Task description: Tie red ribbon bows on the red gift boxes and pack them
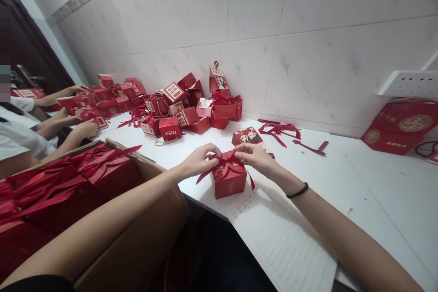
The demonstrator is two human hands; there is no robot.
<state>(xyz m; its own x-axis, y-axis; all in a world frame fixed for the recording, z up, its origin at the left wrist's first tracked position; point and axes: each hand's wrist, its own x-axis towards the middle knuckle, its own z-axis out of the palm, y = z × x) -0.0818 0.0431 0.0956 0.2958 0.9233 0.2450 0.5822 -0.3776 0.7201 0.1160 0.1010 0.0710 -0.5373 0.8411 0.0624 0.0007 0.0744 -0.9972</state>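
Far left I see a carton point(143, 242) of red ribbons. The left hand point(198, 160) pinches the ribbon point(224, 163) atop the small red box point(228, 183), which stands on the white table point(342, 178) near its front edge; the right hand point(256, 155) pinches the other end. I judge the box light, thin card, easily dented; the ribbon looks slippery, best gripped close to the knot.

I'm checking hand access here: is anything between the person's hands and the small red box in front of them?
Nothing visible. The left hand and right hand both pinch the ribbon on top of the red box; the nearest other box lies behind it, apart.
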